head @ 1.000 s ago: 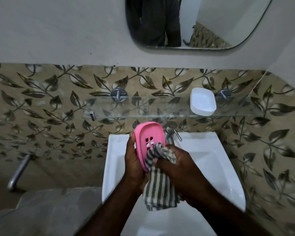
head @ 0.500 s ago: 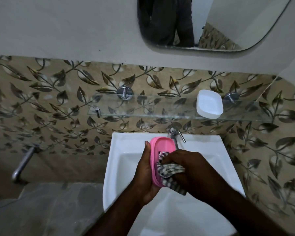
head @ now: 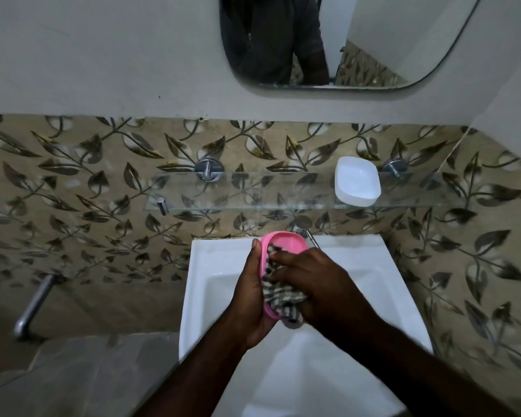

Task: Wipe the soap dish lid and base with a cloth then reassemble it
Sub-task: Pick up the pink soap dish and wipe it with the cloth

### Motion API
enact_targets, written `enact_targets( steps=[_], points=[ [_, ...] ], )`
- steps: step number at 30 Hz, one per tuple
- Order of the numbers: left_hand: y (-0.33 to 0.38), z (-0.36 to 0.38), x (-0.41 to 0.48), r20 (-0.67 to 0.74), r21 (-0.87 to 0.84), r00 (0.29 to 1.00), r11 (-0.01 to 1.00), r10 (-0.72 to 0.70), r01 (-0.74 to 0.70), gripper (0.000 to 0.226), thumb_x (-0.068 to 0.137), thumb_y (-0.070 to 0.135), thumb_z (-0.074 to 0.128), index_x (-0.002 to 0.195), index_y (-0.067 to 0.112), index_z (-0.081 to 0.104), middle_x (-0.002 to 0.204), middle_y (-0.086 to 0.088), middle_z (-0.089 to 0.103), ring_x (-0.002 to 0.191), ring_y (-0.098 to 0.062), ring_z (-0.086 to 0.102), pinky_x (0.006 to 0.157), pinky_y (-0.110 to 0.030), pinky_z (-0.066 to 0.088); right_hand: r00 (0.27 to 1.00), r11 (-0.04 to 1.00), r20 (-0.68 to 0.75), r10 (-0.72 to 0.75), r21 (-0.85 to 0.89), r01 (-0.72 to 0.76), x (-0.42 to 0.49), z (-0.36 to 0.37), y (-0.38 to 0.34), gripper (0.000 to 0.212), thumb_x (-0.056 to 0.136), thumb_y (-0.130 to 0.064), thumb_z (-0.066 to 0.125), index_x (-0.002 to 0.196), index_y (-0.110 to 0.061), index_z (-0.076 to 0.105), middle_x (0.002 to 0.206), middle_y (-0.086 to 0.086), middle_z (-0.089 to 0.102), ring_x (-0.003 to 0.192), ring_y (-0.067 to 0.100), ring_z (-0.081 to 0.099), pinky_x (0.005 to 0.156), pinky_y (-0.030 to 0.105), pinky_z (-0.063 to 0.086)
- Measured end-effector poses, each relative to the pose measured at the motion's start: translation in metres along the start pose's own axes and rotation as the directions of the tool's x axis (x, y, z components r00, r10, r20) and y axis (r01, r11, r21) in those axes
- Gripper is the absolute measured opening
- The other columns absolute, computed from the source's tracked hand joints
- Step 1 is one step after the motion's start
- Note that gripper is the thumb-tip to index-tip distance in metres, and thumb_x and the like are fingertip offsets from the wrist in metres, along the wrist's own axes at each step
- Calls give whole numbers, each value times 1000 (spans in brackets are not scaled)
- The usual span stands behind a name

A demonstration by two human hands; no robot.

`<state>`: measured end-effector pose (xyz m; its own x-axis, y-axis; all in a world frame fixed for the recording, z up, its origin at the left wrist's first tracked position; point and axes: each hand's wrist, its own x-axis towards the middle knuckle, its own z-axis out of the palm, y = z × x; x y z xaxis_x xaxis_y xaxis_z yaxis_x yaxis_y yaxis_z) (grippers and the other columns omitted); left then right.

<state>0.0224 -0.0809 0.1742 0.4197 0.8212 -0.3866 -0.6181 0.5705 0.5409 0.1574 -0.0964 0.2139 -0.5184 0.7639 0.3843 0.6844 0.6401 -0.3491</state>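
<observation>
My left hand (head: 250, 296) grips a pink soap dish part (head: 286, 243) on edge above the sink, its hollow side turned toward my right hand. Pressed into that hollow is a striped grey-and-white cloth (head: 280, 305), which my right hand (head: 310, 278) holds, fingers pushed in toward the top of the pink part. Most of the pink part's inside is hidden by the cloth and fingers. The white soap dish part (head: 357, 182) rests alone on the glass shelf (head: 223, 191) at the right.
A white sink (head: 382, 296) lies under both hands, with a chrome tap (head: 309, 233) just behind the pink part. Leaf-patterned tiles cover the wall. A mirror (head: 373, 40) hangs above. A metal pipe (head: 33, 308) juts out at lower left.
The pink part has tilted and come lower, so its drain slots no longer show. My right hand has slid the cloth up inside it, bunching the hanging end shorter.
</observation>
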Motion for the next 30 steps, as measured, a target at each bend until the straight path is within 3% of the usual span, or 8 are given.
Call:
enact_targets(
  steps=[4, 6, 9, 12, 14, 18, 25, 30],
  points=[
    [5, 12, 5, -15, 121, 991, 984, 134, -131, 61, 95, 57, 28, 113, 13, 66, 109, -14, 73, 95, -26, 72, 82, -40, 58, 976, 968, -127, 176, -160, -195, 9, -7, 10, 41, 66, -21, 51, 101, -24, 73, 115, -8, 70, 88, 19, 56, 66, 26, 50],
    [7, 13, 6, -15, 179, 986, 971, 164, -159, 60, 95, 56, 27, 110, 14, 67, 106, -11, 75, 96, -24, 72, 80, -36, 59, 932, 941, -201, 303, -93, -326, 6, -3, 5, 40, 67, -27, 52, 100, -29, 74, 106, -12, 73, 86, 19, 64, 69, 24, 51],
    [6, 11, 3, 4, 250, 986, 955, 166, -162, 60, 95, 58, 25, 110, 19, 67, 104, -5, 76, 99, -18, 71, 81, -32, 57, 792, 789, -179, 584, 354, -502, 4, -1, -1, 16, 81, -22, 65, 94, -27, 73, 86, -9, 75, 78, 5, 68, 71, 19, 52],
    [2, 12, 2, 31, 283, 989, 948, 146, -149, 61, 96, 57, 19, 121, 22, 62, 114, 0, 73, 107, -15, 68, 84, -29, 56, 696, 549, -92, 712, 691, -470, 15, -6, -2, 12, 85, -9, 67, 91, -20, 67, 79, -3, 73, 73, 6, 69, 65, 23, 52],
    [4, 12, 4, 33, 235, 990, 961, 140, -144, 62, 98, 56, 20, 122, 16, 62, 115, -6, 72, 108, -18, 68, 81, -27, 57, 788, 601, -77, 611, 693, -399, 21, -11, -10, 14, 86, -9, 65, 95, -19, 67, 86, -4, 73, 81, 7, 69, 72, 24, 54],
    [18, 8, 8, -11, 201, 996, 976, 90, -86, 72, 93, 63, 28, 112, 6, 68, 105, -16, 74, 92, -25, 72, 75, -31, 59, 973, 889, 52, 223, 398, -225, 12, -18, -13, 35, 72, -24, 49, 101, -16, 66, 93, 0, 71, 88, 14, 64, 77, 29, 50],
    [15, 6, 4, -50, 437, 977, 884, 208, -166, 56, 76, 66, 39, 93, 28, 77, 91, -9, 75, 82, -23, 72, 82, -41, 55, 953, 993, 300, 33, -120, 4, -21, -3, 3, 34, 69, -17, 60, 101, -25, 64, 94, -9, 63, 83, 17, 54, 61, 30, 48],
    [12, 9, 8, -57, 478, 986, 871, 160, -113, 62, 82, 67, 37, 114, 23, 67, 108, -8, 74, 101, -26, 70, 91, -43, 54, 994, 939, 108, -34, -336, 69, -10, -19, 26, 31, 68, -21, 69, 98, -18, 62, 94, -3, 67, 75, 19, 44, 54, 27, 30]
  ],
)
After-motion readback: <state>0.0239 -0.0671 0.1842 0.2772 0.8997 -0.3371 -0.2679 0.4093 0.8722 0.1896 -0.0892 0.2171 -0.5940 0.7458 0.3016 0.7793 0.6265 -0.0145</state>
